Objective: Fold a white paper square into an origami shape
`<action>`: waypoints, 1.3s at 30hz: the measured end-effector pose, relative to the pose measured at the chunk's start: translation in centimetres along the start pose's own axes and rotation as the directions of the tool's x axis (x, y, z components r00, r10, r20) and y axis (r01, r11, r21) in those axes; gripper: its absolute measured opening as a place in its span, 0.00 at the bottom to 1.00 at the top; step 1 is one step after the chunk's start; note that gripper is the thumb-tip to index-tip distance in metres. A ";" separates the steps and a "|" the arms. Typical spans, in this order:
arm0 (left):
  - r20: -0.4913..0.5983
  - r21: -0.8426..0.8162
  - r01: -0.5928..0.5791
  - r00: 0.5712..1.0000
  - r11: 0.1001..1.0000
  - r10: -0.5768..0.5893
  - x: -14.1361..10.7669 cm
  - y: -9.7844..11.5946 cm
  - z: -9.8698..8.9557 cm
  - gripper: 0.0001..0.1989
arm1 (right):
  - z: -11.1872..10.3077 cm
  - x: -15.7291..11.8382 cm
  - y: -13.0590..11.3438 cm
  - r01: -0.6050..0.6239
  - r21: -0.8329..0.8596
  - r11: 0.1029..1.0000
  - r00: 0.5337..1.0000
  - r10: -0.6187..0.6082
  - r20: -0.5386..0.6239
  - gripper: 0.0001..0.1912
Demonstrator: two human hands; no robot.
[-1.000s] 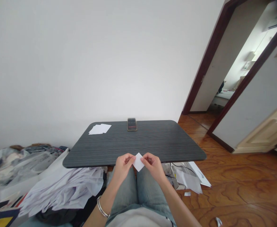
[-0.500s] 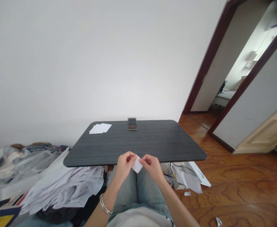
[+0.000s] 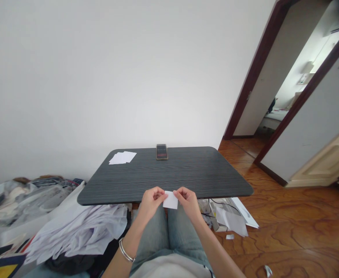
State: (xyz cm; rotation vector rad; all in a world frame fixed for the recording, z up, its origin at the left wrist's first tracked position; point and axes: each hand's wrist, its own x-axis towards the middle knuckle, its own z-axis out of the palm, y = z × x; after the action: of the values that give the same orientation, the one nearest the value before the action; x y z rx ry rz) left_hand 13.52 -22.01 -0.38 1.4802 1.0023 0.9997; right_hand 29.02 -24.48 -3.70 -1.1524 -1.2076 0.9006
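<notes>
A small white square of paper (image 3: 170, 201) hangs between my two hands at the near edge of the dark table (image 3: 186, 170). My left hand (image 3: 152, 200) pinches its upper left corner between thumb and fingers. At the upper right corner, my right hand (image 3: 186, 199) has the same kind of pinch. The paper's lower edge is free, over my legs. Further off, at the table's back left, lie several loose white paper sheets (image 3: 122, 157), overlapping one another.
A phone (image 3: 161, 151) leans upright at the table's back, near the wall. White cloth and bagged garments (image 3: 94, 227) are heaped at the left. Under the table's right side are papers (image 3: 232, 221) and black cables. A doorway (image 3: 269, 96) opens on the right.
The white paper has turned from a diamond-like tilt to nearly level, its top edge now between both hands. Both pinches have shifted to its upper corners.
</notes>
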 end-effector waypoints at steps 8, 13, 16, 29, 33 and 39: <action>-0.062 -0.192 0.056 0.996 0.980 -0.069 -0.1 0.0 0.3 0.14 | 0.0 -0.2 0.0 -0.057 0.035 0.998 0.989 0.052 0.138 0.17; 0.070 -0.167 0.146 0.988 0.975 -0.136 -0.6 0.0 0.6 0.15 | -0.3 0.3 -0.2 -0.030 0.080 0.996 1.000 0.031 -0.003 0.17; 0.180 -0.140 0.155 0.975 0.978 -0.128 -0.7 -0.2 0.8 0.14 | -0.5 0.6 -0.1 -0.014 0.087 0.996 1.000 0.016 -0.027 0.17; -0.022 -0.207 -0.049 0.999 0.977 0.046 -0.4 0.1 0.6 0.24 | 0.2 0.1 -0.6 -0.004 0.089 0.996 0.996 -0.004 0.089 0.13; -0.079 -0.180 -0.092 0.994 0.979 0.079 -0.4 0.0 0.7 0.20 | 0.5 -0.4 -0.9 0.015 0.107 0.994 0.999 -0.020 0.040 0.15; -0.157 -0.134 -0.121 0.983 0.983 0.100 -0.6 -0.3 0.9 0.20 | 0.7 -0.8 -1.1 0.115 0.018 0.993 0.987 -0.112 -0.114 0.14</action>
State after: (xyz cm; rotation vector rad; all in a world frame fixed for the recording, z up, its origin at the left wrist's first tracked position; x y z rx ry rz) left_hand 14.16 -22.83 -0.78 1.3693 0.9401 1.2526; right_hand 28.07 -25.40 -2.79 -1.0895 -1.1553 0.7527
